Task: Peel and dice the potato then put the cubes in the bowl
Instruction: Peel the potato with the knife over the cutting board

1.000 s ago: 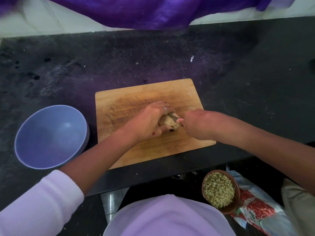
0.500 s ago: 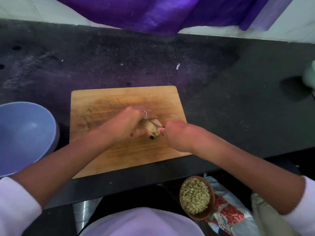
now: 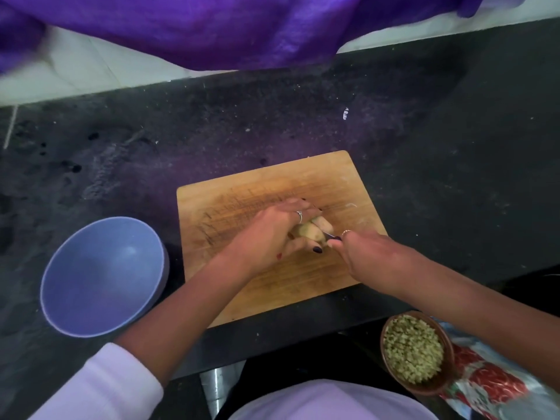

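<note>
Bowl: your blue bowl (image 3: 103,275) stands on the dark counter (image 3: 454,165) just left of the cutting board, and nothing shows inside it. No cubes have gone in yet.

Board: the wooden cutting board (image 3: 242,195) lies in front of you, scored with old cut marks. No loose cubes or slices are visible on the bare wood.

Left hand: your left hand (image 3: 272,234) curls over the potato from the left, thumb on the near side and fingers over the top and far side, holding it down on the board.

Potato: the potato (image 3: 312,230) sits near the middle of the board, between your two hands. What shows of it is pale; whether all the peel is off cannot be told.

Knife: only a short bit of blade (image 3: 330,236) shows, at the potato's right end.

Right hand: your right hand (image 3: 363,253) is closed around the knife handle, which is hidden inside the fist.

Step in hand: this looks like an early cut into the potato, so dicing has barely begun.

Next move: press the blade straight down through the potato, keep your left fingertips tucked back from the edge, and hold the round potato firmly so it does not roll.

Far right: a brown bowl of small greenish grains (image 3: 415,353) sits below the counter edge, apart from the work.
</note>
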A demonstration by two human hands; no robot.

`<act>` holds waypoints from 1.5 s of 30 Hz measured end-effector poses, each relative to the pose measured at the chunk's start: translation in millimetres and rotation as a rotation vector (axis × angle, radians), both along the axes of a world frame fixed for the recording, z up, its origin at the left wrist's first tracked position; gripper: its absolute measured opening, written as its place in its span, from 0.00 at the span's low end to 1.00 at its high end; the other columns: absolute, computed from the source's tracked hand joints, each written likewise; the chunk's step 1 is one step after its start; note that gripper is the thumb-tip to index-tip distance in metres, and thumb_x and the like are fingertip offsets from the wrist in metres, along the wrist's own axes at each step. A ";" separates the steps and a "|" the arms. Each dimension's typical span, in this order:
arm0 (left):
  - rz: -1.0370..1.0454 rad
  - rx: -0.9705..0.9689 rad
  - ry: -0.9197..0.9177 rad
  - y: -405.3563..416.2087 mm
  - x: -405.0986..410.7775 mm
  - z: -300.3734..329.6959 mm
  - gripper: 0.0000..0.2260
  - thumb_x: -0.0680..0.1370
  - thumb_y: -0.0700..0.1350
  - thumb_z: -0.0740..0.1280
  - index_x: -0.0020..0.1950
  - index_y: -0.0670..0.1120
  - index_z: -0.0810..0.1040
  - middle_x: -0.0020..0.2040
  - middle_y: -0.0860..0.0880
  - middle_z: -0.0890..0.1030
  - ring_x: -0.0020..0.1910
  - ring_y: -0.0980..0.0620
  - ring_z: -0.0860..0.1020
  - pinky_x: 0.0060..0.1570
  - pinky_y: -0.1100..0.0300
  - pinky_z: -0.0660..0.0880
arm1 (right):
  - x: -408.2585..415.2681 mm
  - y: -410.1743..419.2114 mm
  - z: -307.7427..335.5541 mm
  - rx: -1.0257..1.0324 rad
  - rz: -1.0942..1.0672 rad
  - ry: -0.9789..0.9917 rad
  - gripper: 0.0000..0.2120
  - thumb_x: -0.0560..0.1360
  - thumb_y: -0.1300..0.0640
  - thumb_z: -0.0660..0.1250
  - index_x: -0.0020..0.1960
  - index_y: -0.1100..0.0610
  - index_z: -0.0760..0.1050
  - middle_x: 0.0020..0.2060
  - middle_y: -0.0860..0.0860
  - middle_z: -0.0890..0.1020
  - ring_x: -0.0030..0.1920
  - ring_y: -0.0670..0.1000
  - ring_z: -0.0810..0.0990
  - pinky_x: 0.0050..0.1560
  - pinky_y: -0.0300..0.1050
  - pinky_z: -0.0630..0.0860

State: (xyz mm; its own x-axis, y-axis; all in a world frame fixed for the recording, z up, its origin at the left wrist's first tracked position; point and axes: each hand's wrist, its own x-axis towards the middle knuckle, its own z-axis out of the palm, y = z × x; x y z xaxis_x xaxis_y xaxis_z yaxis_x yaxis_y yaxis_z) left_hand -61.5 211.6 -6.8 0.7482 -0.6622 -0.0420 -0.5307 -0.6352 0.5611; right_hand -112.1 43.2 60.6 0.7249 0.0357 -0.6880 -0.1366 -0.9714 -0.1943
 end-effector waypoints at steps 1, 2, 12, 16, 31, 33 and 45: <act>-0.001 -0.005 -0.004 0.2 0.0 0.8 0.28 0.73 0.56 0.69 0.71 0.49 0.71 0.70 0.51 0.72 0.72 0.54 0.65 0.71 0.51 0.63 | -0.4 0.0 -0.3 0.006 0.001 -0.004 0.18 0.83 0.47 0.47 0.37 0.52 0.59 0.38 0.52 0.69 0.35 0.49 0.69 0.42 0.49 0.70; -0.003 -0.005 -0.005 -0.1 -0.1 1.6 0.27 0.73 0.56 0.69 0.70 0.49 0.71 0.70 0.51 0.72 0.72 0.54 0.65 0.71 0.51 0.63 | -1.4 -0.7 -0.6 0.014 -0.005 -0.006 0.18 0.83 0.47 0.47 0.36 0.52 0.58 0.38 0.52 0.69 0.36 0.49 0.69 0.42 0.49 0.70; -0.004 0.030 -0.016 0.2 1.2 -2.1 0.28 0.73 0.59 0.68 0.71 0.50 0.70 0.70 0.52 0.71 0.71 0.54 0.66 0.69 0.48 0.67 | -13.0 -6.1 -17.0 0.076 -0.020 -0.098 0.15 0.83 0.45 0.45 0.48 0.54 0.63 0.38 0.50 0.69 0.38 0.51 0.72 0.39 0.48 0.68; 0.007 0.023 -0.039 0.4 -1.1 -3.9 0.27 0.73 0.58 0.68 0.71 0.50 0.70 0.69 0.53 0.72 0.71 0.54 0.67 0.67 0.47 0.69 | -18.4 -7.7 -27.9 0.088 -0.011 -0.158 0.16 0.82 0.44 0.45 0.46 0.54 0.62 0.42 0.52 0.71 0.40 0.53 0.72 0.38 0.48 0.67; -0.032 0.227 -0.206 -2.2 -13.5 2.7 0.29 0.79 0.60 0.52 0.77 0.48 0.56 0.77 0.50 0.57 0.77 0.54 0.51 0.73 0.60 0.47 | -19.0 -9.1 -29.4 0.091 -0.005 -0.248 0.20 0.82 0.44 0.45 0.53 0.56 0.69 0.35 0.49 0.69 0.36 0.52 0.71 0.36 0.48 0.66; -0.027 0.270 -0.267 -2.5 -17.9 -0.8 0.30 0.80 0.61 0.45 0.78 0.47 0.55 0.78 0.49 0.56 0.77 0.53 0.51 0.73 0.60 0.46 | -16.6 -12.0 -27.6 0.084 0.011 -0.250 0.18 0.83 0.44 0.46 0.51 0.54 0.68 0.34 0.49 0.69 0.35 0.52 0.71 0.35 0.48 0.66; 0.080 0.195 -0.404 -10.2 -28.2 -24.9 0.27 0.82 0.57 0.49 0.71 0.39 0.69 0.70 0.42 0.71 0.71 0.45 0.66 0.72 0.52 0.60 | -25.3 -18.5 -52.2 0.029 0.146 -0.436 0.22 0.82 0.43 0.43 0.55 0.57 0.69 0.44 0.54 0.80 0.45 0.58 0.80 0.36 0.47 0.69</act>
State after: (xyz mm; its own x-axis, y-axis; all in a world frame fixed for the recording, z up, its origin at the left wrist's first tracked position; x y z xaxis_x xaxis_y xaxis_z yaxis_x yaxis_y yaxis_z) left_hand -89.7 201.4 -31.7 0.7784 -0.6107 0.1457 -0.6278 -0.7561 0.1848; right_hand -137.4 24.8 8.4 0.9323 0.1735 -0.3175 0.1014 -0.9677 -0.2309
